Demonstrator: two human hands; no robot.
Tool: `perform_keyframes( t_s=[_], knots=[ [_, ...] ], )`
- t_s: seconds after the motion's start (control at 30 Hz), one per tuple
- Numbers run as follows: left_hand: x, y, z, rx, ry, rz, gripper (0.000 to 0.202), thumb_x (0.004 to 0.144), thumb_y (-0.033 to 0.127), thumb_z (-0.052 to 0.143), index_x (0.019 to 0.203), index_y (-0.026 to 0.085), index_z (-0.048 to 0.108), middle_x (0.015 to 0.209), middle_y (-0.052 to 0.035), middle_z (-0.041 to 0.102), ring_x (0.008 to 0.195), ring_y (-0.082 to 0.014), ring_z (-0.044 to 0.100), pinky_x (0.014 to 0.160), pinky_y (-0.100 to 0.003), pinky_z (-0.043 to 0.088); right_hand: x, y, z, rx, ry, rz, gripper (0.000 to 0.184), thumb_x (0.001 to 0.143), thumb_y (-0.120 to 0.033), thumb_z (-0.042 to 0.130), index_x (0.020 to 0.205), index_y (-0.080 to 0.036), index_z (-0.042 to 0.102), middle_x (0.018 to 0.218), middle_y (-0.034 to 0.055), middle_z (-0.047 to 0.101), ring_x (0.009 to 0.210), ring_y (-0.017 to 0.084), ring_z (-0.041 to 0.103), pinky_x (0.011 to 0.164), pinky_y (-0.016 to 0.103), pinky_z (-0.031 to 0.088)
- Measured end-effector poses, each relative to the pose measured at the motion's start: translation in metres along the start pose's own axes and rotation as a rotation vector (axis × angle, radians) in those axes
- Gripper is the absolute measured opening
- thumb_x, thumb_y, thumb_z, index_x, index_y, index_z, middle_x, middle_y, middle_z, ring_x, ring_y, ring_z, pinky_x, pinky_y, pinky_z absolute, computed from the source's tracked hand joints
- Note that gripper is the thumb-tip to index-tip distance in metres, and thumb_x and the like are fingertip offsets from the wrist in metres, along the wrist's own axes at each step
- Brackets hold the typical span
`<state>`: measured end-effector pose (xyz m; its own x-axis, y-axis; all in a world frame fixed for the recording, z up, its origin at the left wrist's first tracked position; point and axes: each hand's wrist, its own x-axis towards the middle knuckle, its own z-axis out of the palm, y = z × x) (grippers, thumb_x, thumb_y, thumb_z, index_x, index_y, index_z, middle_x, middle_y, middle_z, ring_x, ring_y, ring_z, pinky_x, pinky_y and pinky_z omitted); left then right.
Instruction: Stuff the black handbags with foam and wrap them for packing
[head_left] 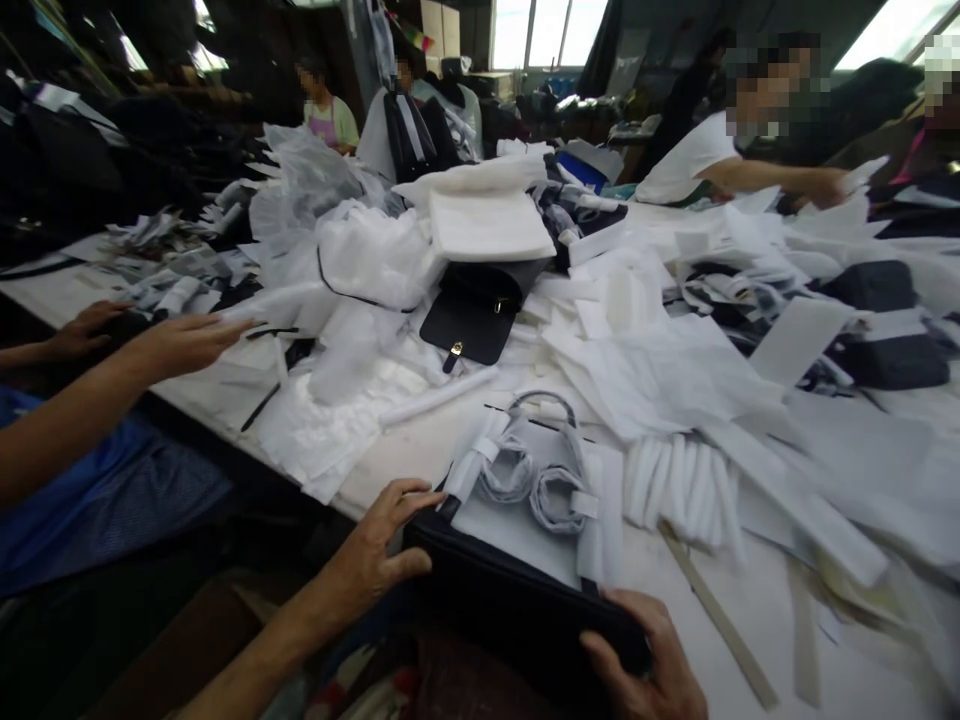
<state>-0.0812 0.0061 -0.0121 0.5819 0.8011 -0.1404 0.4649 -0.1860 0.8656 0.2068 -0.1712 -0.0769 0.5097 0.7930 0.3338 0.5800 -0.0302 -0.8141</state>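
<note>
Head view looked down on the near edge of the bench (420, 450), where a black bag (510, 600) lay flat across the edge, between the person's two hands. The left hand (375, 550) was clamped on the bag's left end, fingers spread over its top and thumb along its near side. The right hand (649, 665) gripped the right end, fingers curled over the top edge. The hands were well apart, one at each end, with the bag spanning the space between them.

Just beyond the bag, its wrapped handles (544, 490) rose in white padding, coiled and taped, lying on a pale sheet. To the right of them sat a row of foam rolls (682, 480), side by side and touching.

On the left, a co-worker's hand (184, 340) stretched flat over the bench toward the scattered wrapping, and that person's other hand (82, 328) rested further left, near the bench edge.

Further back, in the middle of the bench, a second black handbag (476, 310) with a gold clasp lay tilted among loose white sheets, with a stack of foam sheets (487, 225) touching its far side. Crumpled plastic bags (315, 180) were heaped left of that stack. At the far right, a person in a white shirt (690, 155) reached across the bench.
</note>
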Motion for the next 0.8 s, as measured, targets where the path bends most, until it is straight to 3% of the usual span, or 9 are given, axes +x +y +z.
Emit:
perform_keyframes(
  t_s=[0.1, 0.23, 0.33, 0.5, 0.6, 0.8],
  knots=[
    [-0.003, -0.002, 0.007, 0.08, 0.04, 0.028, 0.052, 0.087, 0.053, 0.059, 0.133, 0.029, 0.055, 0.151, -0.0085, 0.038, 0.138, -0.0307, 0.036, 0.117, -0.044, 0.027, 0.003, 0.007, 0.002, -0.026, -0.01, 0.038, 0.032, 0.082, -0.055, 0.067, 0.099, -0.028, 0.061, 0.089, 0.0044, 0.064, 0.081, 0.026, 0.063, 0.074, 0.037, 0.052],
    [-0.002, 0.0, 0.01, 0.038, 0.011, 0.101, 0.059, 0.083, 0.054, 0.064, 0.132, 0.025, 0.048, 0.134, -0.01, 0.053, 0.126, -0.0288, 0.048, 0.11, -0.041, 0.036, 0.007, 0.009, -0.006, -0.122, -0.049, -0.037, 0.029, 0.082, -0.05, 0.069, 0.097, -0.027, 0.062, 0.086, 0.0028, 0.066, 0.078, 0.023, 0.065, 0.068, 0.032, 0.053],
    [0.007, -0.001, 0.014, 0.044, 0.046, 0.149, 0.055, 0.08, 0.056, 0.065, 0.121, 0.021, 0.052, 0.121, -0.0094, 0.058, 0.114, -0.0277, 0.053, 0.101, -0.04, 0.041, 0.01, 0.001, -0.011, -0.192, -0.068, -0.046, 0.03, 0.081, -0.051, 0.068, 0.097, -0.026, 0.063, 0.086, 0.0023, 0.067, 0.079, 0.023, 0.066, 0.068, 0.031, 0.054],
    [0.026, -0.011, 0.024, 0.145, 0.093, 0.105, 0.043, 0.082, 0.06, 0.059, 0.092, 0.019, 0.057, 0.092, -0.0055, 0.058, 0.091, -0.0241, 0.054, 0.085, -0.038, 0.043, 0.015, -0.009, -0.006, -0.249, -0.026, 0.05, 0.041, 0.082, -0.062, 0.06, 0.091, -0.023, 0.067, 0.085, 0.0043, 0.07, 0.079, 0.025, 0.067, 0.075, 0.035, 0.054],
    [0.028, -0.014, 0.021, 0.151, 0.075, 0.123, 0.047, 0.079, 0.064, 0.062, 0.091, 0.019, 0.058, 0.091, -0.0047, 0.059, 0.09, -0.0232, 0.054, 0.082, -0.036, 0.042, 0.02, -0.009, -0.005, -0.27, 0.022, 0.094, 0.046, 0.081, -0.067, 0.056, 0.088, -0.023, 0.068, 0.083, 0.0039, 0.071, 0.078, 0.026, 0.068, 0.075, 0.035, 0.055],
    [0.026, -0.022, 0.024, 0.125, 0.118, 0.243, 0.054, 0.078, 0.072, 0.058, 0.092, 0.02, 0.058, 0.093, -0.0039, 0.06, 0.092, -0.0229, 0.053, 0.085, -0.036, 0.04, 0.03, -0.002, -0.013, -0.308, -0.107, 0.02, 0.041, 0.083, -0.062, 0.057, 0.09, -0.024, 0.072, 0.087, 0.002, 0.074, 0.082, 0.023, 0.071, 0.07, 0.027, 0.057]
  ],
)
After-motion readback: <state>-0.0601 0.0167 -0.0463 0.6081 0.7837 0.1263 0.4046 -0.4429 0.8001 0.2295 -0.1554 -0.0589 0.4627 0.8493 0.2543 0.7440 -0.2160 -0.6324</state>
